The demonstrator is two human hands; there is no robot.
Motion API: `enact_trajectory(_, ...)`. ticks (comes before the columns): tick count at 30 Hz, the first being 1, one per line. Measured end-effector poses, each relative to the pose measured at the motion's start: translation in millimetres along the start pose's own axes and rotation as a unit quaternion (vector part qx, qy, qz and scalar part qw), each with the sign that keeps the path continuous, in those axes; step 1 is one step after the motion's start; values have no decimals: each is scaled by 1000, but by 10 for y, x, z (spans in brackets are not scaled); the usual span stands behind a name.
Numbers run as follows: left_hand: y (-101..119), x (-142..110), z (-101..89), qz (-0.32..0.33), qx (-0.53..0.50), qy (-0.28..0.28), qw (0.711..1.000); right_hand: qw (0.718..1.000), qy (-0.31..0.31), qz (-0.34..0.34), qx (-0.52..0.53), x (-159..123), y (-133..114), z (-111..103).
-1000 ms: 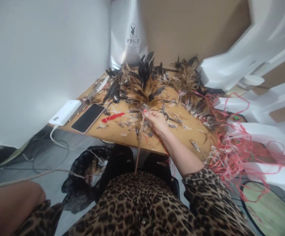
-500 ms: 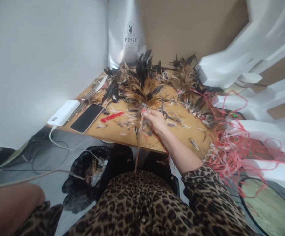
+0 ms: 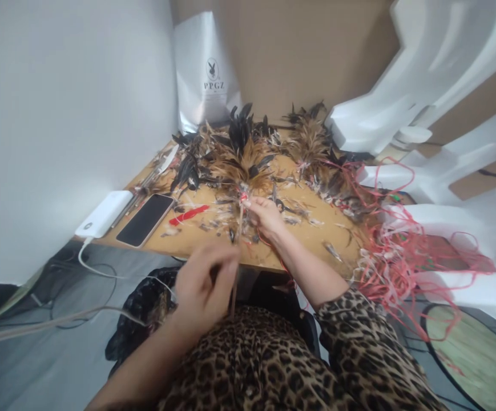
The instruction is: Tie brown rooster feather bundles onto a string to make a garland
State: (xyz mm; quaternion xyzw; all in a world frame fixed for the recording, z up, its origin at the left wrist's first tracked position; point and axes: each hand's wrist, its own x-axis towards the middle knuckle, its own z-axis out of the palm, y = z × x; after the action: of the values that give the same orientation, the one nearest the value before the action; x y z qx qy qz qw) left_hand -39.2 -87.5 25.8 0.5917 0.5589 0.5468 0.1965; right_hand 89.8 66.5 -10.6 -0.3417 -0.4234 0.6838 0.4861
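Note:
My right hand (image 3: 265, 217) pinches the base of a feather duster (image 3: 243, 162), where red binding wraps the feathers, brown below and black at the tip. The duster's thin stick (image 3: 240, 234) runs down towards my lap. My left hand (image 3: 207, 279) is beside the lower stick, over the table's front edge. Its fingers look curled but are smeared by motion, and whether they touch the stick is unclear. A strip of red material (image 3: 189, 215) lies on the table left of the binding.
The wooden table (image 3: 337, 240) carries loose feathers, a phone (image 3: 145, 220), a white power bank (image 3: 104, 214) and another feather bundle (image 3: 310, 137). Tangled pink string (image 3: 402, 257) hangs over white foam pieces (image 3: 453, 222) at right. A silver bag (image 3: 207, 74) stands behind; a black plastic bag (image 3: 123, 337) sits below.
My left hand has come up from the lower left to beside the stick. My right hand keeps its pinch at the binding. The whole view has shifted slightly.

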Motion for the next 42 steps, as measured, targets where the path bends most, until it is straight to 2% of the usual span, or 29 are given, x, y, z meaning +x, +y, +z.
enact_trajectory(2, -96, 184, 130, -85, -111, -1, 990, 1000, -14, 10, 20, -18, -21, 4)
enact_trajectory(5, -273, 504, 357, -232, -295, -71, 924, 999, -28, 28, 33, -42, -28, 10)
enact_trajectory(7, -357, 653, 479, -267, -356, -116, 888, 998, -31, 39, 33, -51, -10, 15)
enact_trajectory(10, -410, 734, 579, -276, -392, -128, 868, 996, -60, 55, 44, -49, 32, 15)
enact_trajectory(15, -416, 746, 564, -255, -404, -122, 870, 993, -112, 38, 25, -24, 62, -11)
enact_trajectory(23, -460, 802, 459, -225, -384, -124, 887, 997, -65, 0, -35, -12, 41, -21)
enact_trajectory(29, -526, 768, 427, -218, -314, -99, 919, 995, -75, 59, -29, 2, 65, -59)
enact_trajectory(38, -448, 822, 343, -278, -383, -142, 870, 996, -82, 13, 15, -51, 14, -30)
enact_trajectory(42, -508, 824, 344, -306, -393, -134, 857, 999, -49, -6, 1, -42, 37, -23)
